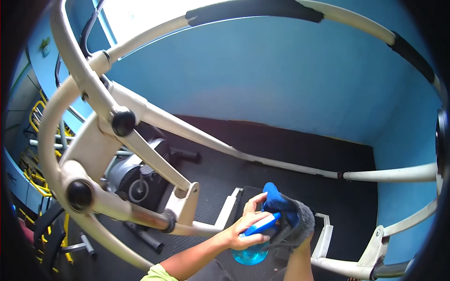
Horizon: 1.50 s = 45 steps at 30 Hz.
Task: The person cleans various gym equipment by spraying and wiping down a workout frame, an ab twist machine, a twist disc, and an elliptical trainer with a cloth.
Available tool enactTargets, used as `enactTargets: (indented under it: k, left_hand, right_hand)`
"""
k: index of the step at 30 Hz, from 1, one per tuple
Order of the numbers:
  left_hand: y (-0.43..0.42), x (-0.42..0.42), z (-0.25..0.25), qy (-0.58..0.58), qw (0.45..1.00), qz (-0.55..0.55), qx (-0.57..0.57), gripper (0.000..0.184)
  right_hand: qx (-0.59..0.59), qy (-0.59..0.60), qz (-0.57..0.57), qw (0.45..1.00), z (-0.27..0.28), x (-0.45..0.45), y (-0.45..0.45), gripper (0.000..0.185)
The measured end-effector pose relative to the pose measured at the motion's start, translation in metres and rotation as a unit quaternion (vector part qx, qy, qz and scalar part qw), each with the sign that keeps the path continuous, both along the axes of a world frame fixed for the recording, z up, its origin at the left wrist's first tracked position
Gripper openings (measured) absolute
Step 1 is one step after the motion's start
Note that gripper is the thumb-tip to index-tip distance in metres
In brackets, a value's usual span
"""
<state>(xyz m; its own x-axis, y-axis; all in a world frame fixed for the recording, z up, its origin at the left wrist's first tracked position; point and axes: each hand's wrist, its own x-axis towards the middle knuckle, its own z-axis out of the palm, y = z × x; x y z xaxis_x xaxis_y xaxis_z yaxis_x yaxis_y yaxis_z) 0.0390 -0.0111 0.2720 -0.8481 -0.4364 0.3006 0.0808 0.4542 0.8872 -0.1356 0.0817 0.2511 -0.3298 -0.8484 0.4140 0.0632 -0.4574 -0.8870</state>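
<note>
Near the bottom centre, my left hand [248,228] is wrapped round the neck of a spray bottle [251,255] with a blue trigger head and blue liquid inside. A cloth [298,220], blue on one side and grey and fluffy on the other, lies over my right hand [304,244], just right of the bottle. The cloth hides the fingers of my right hand. The spray head is beside the cloth, and the fingertips of my left hand reach the cloth's blue edge.
A white tubular exercise machine frame [187,133] with black grips surrounds the hands. Behind it, a grey and black exercise machine [139,180] stands on the dark floor [290,145]. Yellow-framed equipment [37,180] is at the left, and blue walls [262,79] rise behind.
</note>
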Motion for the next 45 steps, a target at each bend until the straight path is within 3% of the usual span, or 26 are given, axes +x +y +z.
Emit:
enactTargets:
  k: [4,9,11,13,16,21,24,28,31,33,34,37,39,43,44,45]
  left_hand:
    - [0.006,0.026,0.055,-0.035,0.998,0.036,0.025,0.052]
    - [0.016,0.049,0.119,-0.059,0.994,-0.009,0.088,0.050]
    - [0.021,0.059,0.145,-0.029,0.998,-0.044,0.019,0.050]
    - [0.035,0.068,0.183,-0.019,0.995,-0.061,0.072,0.051]
    - [0.058,0.091,0.249,0.021,0.954,-0.099,0.282,0.050]
    - [0.079,0.168,0.349,0.099,0.951,-0.058,0.289,0.049]
    - [0.092,0.221,0.410,0.122,0.925,-0.051,0.356,0.049]
    - [0.128,0.282,0.431,0.076,0.959,0.107,0.251,0.048]
    - [0.175,0.301,0.434,0.067,0.924,0.313,0.207,0.052]
    - [0.214,0.300,0.434,0.059,0.891,0.411,0.185,0.052]
    - [0.232,0.296,0.441,0.076,0.858,0.464,0.206,0.050]
    - [0.270,0.282,0.445,0.094,0.775,0.579,0.237,0.048]
    - [0.276,0.273,0.429,0.021,0.734,0.661,0.155,0.048]
    - [0.301,0.245,0.421,-0.029,0.684,0.715,0.146,0.053]
    - [0.300,0.233,0.397,-0.017,0.627,0.779,-0.016,0.039]
    - [0.307,0.235,0.409,-0.015,0.604,0.797,-0.021,0.039]
  right_hand:
    - [0.082,0.000,-0.016,0.996,0.045,0.011,0.027,0.063]
    - [0.164,0.006,-0.021,0.986,0.115,0.017,0.050,0.056]
    - [0.192,0.004,-0.016,0.981,0.154,0.019,0.055,0.054]
    - [0.217,0.006,-0.001,0.976,0.200,0.022,0.053,0.051]
    - [0.252,0.015,0.030,0.967,0.278,0.042,0.044,0.047]
    - [0.287,0.031,0.141,0.947,0.395,0.107,0.028,0.041]
    - [0.293,0.034,0.232,0.927,0.435,0.151,0.015,0.038]
    - [0.315,0.025,0.370,0.873,0.460,0.209,-0.011,0.035]
    - [0.361,-0.038,0.467,0.806,0.467,0.244,-0.041,0.033]
    - [0.358,-0.165,0.551,0.735,0.432,0.258,-0.053,0.042]
    - [0.344,-0.069,0.506,0.788,0.417,0.268,-0.055,0.049]
    - [0.269,0.010,0.519,0.812,0.385,0.302,-0.032,0.039]
    - [0.307,0.097,0.645,0.693,0.389,0.324,-0.012,0.034]
    - [0.491,0.105,0.749,0.432,0.354,0.371,0.046,0.026]
    - [0.505,0.095,0.768,0.382,0.355,0.384,0.062,0.026]
    - [0.512,0.084,0.781,0.349,0.361,0.396,0.073,0.027]
